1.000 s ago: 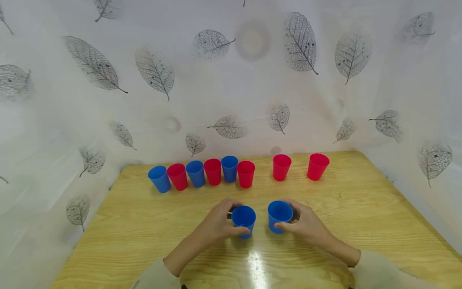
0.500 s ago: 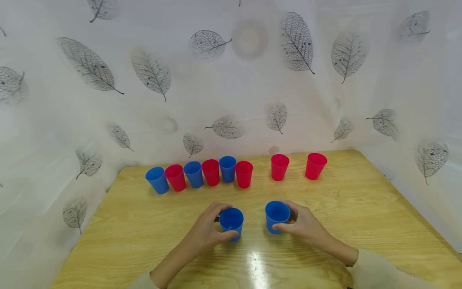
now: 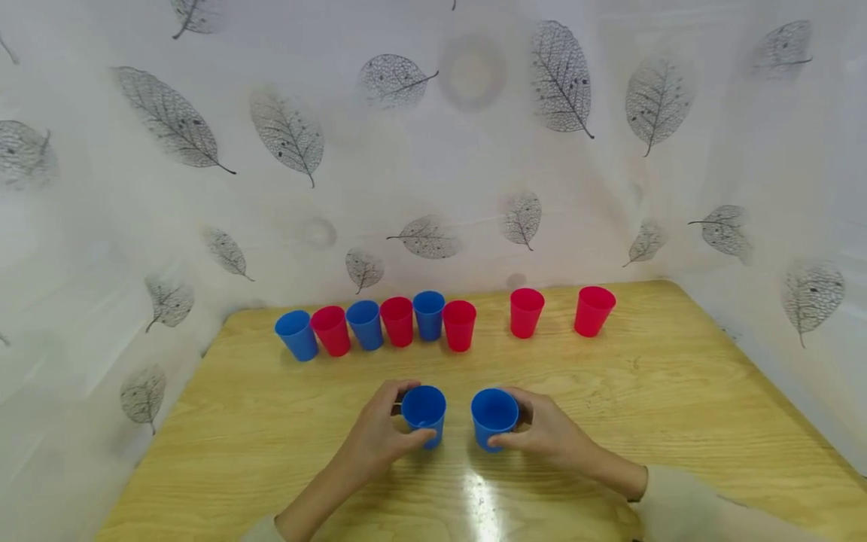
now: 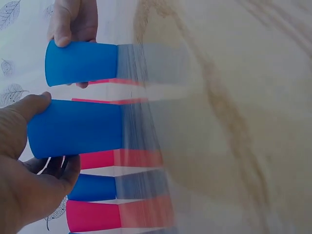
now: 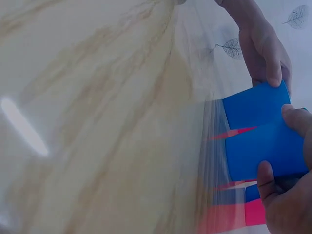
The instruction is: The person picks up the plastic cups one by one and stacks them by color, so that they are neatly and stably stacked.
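Observation:
Two blue cups stand upright side by side near the middle of the table, a small gap between them. My left hand (image 3: 381, 431) grips the left blue cup (image 3: 424, 410) from its left side, thumb in front and fingers behind. Around the right blue cup (image 3: 494, 414) curls my right hand (image 3: 550, 433), its thumb across the front near the base. Both cups have their open mouths up. In the left wrist view, the held blue cup (image 4: 78, 127) has its base at the glossy tabletop. The right wrist view has the other held blue cup (image 5: 265, 150) between thumb and fingers.
Along the back of the wooden table (image 3: 271, 421), blue and red cups alternate in a close row, ending at a red cup (image 3: 459, 326). Farther right stand two spaced red cups, one red cup (image 3: 526, 313) and another red cup (image 3: 594, 311). A leaf-patterned curtain (image 3: 433, 165) hangs behind.
My left hand has shifted its blue cup to the left. My right hand has then brought its blue cup left and slightly nearer. The back cups stay in place.

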### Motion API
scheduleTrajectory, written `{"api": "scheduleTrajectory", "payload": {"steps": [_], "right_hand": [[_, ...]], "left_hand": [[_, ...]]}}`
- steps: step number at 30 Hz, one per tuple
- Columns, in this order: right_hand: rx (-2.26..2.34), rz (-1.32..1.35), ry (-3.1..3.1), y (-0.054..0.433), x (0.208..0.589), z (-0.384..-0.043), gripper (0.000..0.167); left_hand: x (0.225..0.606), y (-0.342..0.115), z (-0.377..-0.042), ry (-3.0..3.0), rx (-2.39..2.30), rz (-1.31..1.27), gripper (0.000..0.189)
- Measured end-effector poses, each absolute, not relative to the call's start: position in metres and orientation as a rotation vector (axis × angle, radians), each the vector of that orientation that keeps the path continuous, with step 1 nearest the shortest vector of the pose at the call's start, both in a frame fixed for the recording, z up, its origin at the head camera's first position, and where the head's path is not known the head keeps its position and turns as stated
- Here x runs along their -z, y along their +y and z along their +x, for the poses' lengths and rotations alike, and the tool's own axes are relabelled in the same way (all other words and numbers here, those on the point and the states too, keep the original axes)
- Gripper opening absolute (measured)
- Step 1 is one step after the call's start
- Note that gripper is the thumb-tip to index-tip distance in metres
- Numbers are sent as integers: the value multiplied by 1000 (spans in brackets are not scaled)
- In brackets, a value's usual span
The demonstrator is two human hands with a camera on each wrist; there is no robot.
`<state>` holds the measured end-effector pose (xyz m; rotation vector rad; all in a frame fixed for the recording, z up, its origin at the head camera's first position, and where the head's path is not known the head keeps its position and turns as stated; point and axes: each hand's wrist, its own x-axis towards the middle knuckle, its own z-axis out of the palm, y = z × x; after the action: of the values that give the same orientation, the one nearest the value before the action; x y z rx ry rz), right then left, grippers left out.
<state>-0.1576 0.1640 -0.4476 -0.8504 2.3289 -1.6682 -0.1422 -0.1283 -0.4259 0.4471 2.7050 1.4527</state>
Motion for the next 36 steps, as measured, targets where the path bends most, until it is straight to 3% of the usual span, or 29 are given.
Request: {"api": "scheduleTrajectory", "payload": {"steps": [13, 36], "right_hand": [[1630, -875, 2329, 147, 451, -157, 57], [1564, -908, 2374, 149, 450, -155, 55]], "left_hand": [[417, -143, -141, 2658, -1665, 212, 70], [368, -111, -140, 2514, -1879, 535, 69]]}}
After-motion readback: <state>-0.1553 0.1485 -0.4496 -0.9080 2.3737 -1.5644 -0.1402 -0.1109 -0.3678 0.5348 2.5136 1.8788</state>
